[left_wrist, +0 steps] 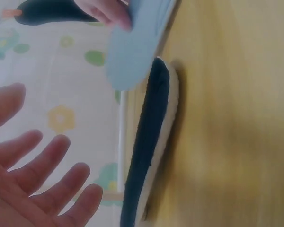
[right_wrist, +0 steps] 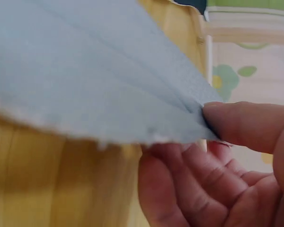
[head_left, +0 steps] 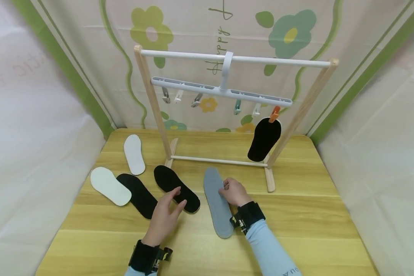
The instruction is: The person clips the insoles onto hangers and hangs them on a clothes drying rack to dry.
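Observation:
My right hand pinches the right edge of a grey insole, thumb on top and fingers beneath, as the right wrist view shows. In the left wrist view that insole is tilted up from the table. My left hand holds nothing; its fingers are spread and relaxed, over the near side of a black insole that has a pale underside. On the rack's hanger, an orange clip grips another black insole, which hangs at the right end.
A wooden rack with a white top bar stands at the back, its foot reaching forward. Several unused clips, such as a teal clip, hang down. At left lie a white insole, a cream insole and a black insole.

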The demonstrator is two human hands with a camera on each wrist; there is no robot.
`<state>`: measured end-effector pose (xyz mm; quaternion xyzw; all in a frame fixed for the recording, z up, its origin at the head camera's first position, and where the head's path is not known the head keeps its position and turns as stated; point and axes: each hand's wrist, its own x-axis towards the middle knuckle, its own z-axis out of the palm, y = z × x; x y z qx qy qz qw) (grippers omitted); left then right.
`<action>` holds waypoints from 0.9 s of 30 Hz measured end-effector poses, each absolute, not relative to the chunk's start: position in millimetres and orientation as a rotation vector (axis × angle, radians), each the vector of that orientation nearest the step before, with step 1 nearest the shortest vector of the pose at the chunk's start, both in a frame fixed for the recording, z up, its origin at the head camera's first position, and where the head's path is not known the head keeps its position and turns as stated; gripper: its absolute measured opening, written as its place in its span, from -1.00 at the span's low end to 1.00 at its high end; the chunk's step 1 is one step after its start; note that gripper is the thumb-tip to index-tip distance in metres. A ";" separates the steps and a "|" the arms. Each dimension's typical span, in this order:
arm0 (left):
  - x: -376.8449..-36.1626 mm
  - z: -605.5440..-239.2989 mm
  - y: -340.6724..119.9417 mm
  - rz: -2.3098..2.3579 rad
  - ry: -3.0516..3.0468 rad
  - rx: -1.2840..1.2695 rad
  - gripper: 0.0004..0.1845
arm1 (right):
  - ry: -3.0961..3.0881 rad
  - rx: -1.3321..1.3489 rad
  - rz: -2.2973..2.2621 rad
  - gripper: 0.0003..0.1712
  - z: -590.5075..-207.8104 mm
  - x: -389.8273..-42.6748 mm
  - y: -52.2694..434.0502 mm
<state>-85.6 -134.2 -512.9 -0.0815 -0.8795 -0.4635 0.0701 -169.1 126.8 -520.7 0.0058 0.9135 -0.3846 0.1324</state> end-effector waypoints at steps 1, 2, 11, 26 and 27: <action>-85.7 -512.0 -133.6 -1.388 -2.644 -0.256 -0.46 | 2.644 0.011 -1.140 -0.73 -518.7 -168.1 129.1; -85.6 -511.0 -133.0 -1.382 -2.643 -0.267 -0.46 | 2.642 0.009 -1.158 -0.72 -516.7 -167.2 131.3; -87.3 -504.6 -128.2 -1.335 -2.610 -0.369 -0.46 | 2.674 0.030 -1.302 -0.65 -492.0 -158.1 152.5; -90.2 -487.4 -118.4 -1.336 -2.600 -0.395 -0.48 | 2.861 -0.061 -1.501 -0.66 -450.7 -147.7 177.7; -91.6 -485.8 -117.4 -1.338 -2.594 -0.404 -0.48 | 2.871 -0.063 -1.505 -0.66 -449.5 -147.0 178.4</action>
